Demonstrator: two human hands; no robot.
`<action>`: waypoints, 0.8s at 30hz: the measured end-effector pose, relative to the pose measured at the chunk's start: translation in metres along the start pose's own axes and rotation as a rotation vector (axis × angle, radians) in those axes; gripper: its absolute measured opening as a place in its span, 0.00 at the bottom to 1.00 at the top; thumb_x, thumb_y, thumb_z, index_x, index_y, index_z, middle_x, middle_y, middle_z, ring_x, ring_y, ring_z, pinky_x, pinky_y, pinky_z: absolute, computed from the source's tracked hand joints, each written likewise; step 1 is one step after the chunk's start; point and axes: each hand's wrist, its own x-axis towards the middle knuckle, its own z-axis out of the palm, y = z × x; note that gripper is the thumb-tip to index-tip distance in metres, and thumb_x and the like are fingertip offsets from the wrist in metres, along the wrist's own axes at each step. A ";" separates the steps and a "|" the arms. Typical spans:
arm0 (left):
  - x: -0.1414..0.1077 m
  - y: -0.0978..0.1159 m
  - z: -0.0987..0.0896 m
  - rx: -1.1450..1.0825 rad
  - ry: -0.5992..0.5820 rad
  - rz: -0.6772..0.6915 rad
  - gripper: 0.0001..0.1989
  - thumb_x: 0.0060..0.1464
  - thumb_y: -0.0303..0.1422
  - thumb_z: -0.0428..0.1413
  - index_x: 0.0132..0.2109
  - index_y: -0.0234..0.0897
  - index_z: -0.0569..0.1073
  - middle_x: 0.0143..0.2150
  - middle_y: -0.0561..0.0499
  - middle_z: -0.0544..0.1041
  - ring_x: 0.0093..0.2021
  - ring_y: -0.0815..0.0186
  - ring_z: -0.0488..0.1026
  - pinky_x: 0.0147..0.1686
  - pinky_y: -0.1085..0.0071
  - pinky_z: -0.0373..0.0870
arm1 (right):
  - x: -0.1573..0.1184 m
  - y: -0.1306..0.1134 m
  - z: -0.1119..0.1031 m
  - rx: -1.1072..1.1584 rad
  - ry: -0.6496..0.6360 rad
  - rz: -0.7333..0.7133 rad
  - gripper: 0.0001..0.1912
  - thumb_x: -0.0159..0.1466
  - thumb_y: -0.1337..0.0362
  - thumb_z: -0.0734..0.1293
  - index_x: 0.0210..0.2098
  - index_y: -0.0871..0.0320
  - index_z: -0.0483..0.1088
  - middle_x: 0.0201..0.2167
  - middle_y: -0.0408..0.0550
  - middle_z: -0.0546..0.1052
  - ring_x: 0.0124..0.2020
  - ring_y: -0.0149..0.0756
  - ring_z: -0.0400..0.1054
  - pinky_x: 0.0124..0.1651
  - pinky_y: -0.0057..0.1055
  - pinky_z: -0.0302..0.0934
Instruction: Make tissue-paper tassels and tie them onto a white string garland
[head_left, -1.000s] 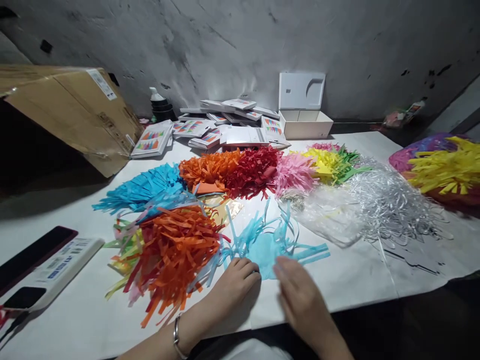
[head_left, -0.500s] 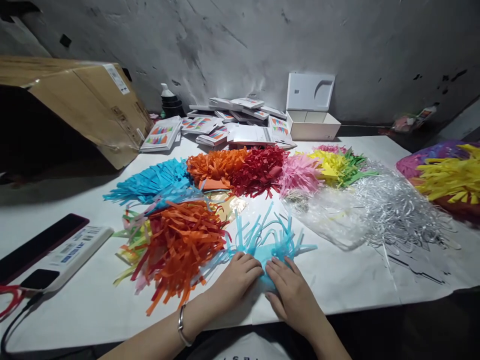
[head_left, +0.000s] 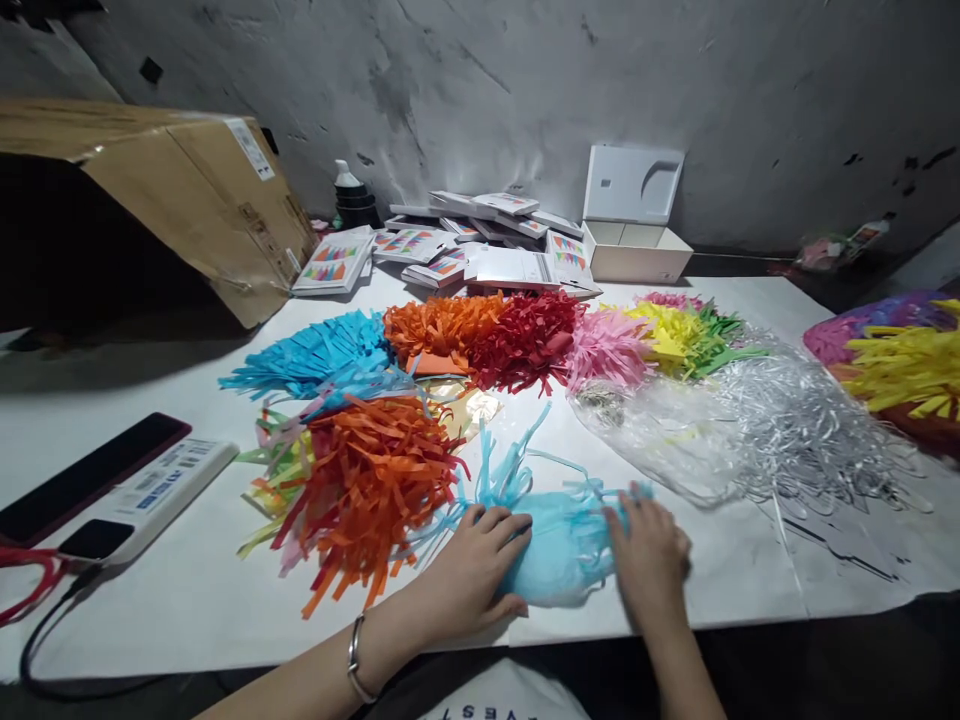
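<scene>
A light-blue tissue paper tassel (head_left: 561,535) lies on the white table in front of me, its middle spread flat and its cut strips fanning out at the upper left and the right. My left hand (head_left: 484,555) rests on the tassel's left side, fingers extended and lightly bent, thumb apart. At the other side, my right hand (head_left: 651,550) lies over the strips at the right edge with its thumb apart from the fingers; some fingertips are hard to make out. Left of my left hand is a heap of orange tissue tassels (head_left: 375,480) with paler strips beneath it.
Behind lie blue (head_left: 315,355), red (head_left: 529,340) and pink (head_left: 609,348) tassels. Silver tinsel (head_left: 810,420) and clear plastic bags (head_left: 667,440) are at right. A phone (head_left: 97,475), a power bank (head_left: 161,490), a cardboard box (head_left: 202,210) and flat printed packs (head_left: 412,245) surround these.
My right hand has moved right, away from my left hand, and the blue tassel between them is now spread wider and flatter. My left hand stays nearly in place. The view has shifted slightly.
</scene>
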 end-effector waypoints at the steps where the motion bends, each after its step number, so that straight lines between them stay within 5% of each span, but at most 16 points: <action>1: 0.000 0.001 0.000 -0.002 -0.007 -0.007 0.31 0.54 0.48 0.62 0.60 0.40 0.67 0.64 0.44 0.70 0.58 0.48 0.65 0.57 0.50 0.56 | 0.002 0.008 -0.005 -0.035 0.102 0.072 0.29 0.73 0.47 0.53 0.47 0.61 0.75 0.53 0.64 0.76 0.50 0.59 0.69 0.47 0.59 0.61; 2: -0.001 0.001 0.000 -0.003 -0.014 -0.011 0.31 0.55 0.49 0.62 0.61 0.40 0.66 0.64 0.44 0.69 0.58 0.48 0.65 0.57 0.49 0.56 | 0.003 0.012 -0.011 -0.031 0.199 0.078 0.27 0.72 0.47 0.55 0.48 0.62 0.75 0.53 0.65 0.76 0.50 0.60 0.69 0.48 0.59 0.61; 4: 0.000 0.001 0.000 0.000 -0.021 -0.013 0.31 0.56 0.49 0.60 0.61 0.40 0.66 0.64 0.44 0.69 0.59 0.47 0.65 0.57 0.48 0.56 | 0.001 0.008 -0.027 0.088 0.238 -0.159 0.22 0.71 0.53 0.61 0.55 0.63 0.71 0.56 0.64 0.74 0.55 0.57 0.68 0.54 0.56 0.62; 6: 0.001 0.000 -0.002 0.006 -0.023 -0.012 0.30 0.57 0.49 0.59 0.62 0.40 0.65 0.64 0.43 0.70 0.59 0.46 0.65 0.58 0.47 0.56 | -0.005 -0.009 -0.038 0.245 0.041 -0.550 0.22 0.69 0.63 0.63 0.61 0.61 0.66 0.60 0.59 0.72 0.61 0.50 0.65 0.59 0.48 0.63; 8: 0.001 0.001 -0.004 0.004 -0.033 -0.008 0.30 0.58 0.48 0.58 0.62 0.41 0.65 0.64 0.44 0.70 0.59 0.47 0.65 0.58 0.47 0.56 | -0.011 -0.027 -0.038 0.321 -0.148 -0.761 0.24 0.67 0.71 0.60 0.62 0.62 0.65 0.60 0.56 0.72 0.63 0.46 0.64 0.63 0.45 0.62; 13: -0.003 0.003 -0.003 0.003 -0.065 0.014 0.33 0.55 0.49 0.60 0.64 0.43 0.64 0.66 0.43 0.67 0.61 0.45 0.64 0.60 0.44 0.55 | -0.020 -0.039 -0.014 0.425 0.001 -0.753 0.17 0.68 0.76 0.57 0.52 0.64 0.71 0.46 0.55 0.81 0.51 0.43 0.74 0.56 0.44 0.68; 16: -0.006 -0.004 -0.003 0.045 -0.082 -0.036 0.36 0.55 0.50 0.60 0.66 0.43 0.63 0.69 0.40 0.64 0.66 0.43 0.61 0.62 0.40 0.53 | -0.021 -0.036 -0.010 0.457 -0.017 -0.756 0.15 0.69 0.75 0.57 0.50 0.64 0.71 0.45 0.54 0.81 0.52 0.44 0.74 0.59 0.48 0.65; 21: -0.011 -0.030 -0.024 0.210 -0.140 -0.317 0.37 0.49 0.40 0.67 0.64 0.37 0.67 0.70 0.34 0.61 0.68 0.35 0.56 0.58 0.34 0.58 | -0.022 -0.039 -0.010 0.451 -0.021 -0.737 0.15 0.68 0.77 0.57 0.46 0.62 0.72 0.46 0.53 0.81 0.54 0.43 0.73 0.61 0.46 0.64; 24: -0.016 -0.026 -0.027 0.228 -0.097 -0.265 0.42 0.44 0.42 0.70 0.65 0.40 0.65 0.71 0.35 0.59 0.70 0.33 0.52 0.59 0.32 0.55 | -0.024 -0.043 -0.008 0.440 -0.007 -0.717 0.16 0.67 0.78 0.56 0.46 0.62 0.72 0.45 0.53 0.81 0.53 0.43 0.73 0.60 0.45 0.62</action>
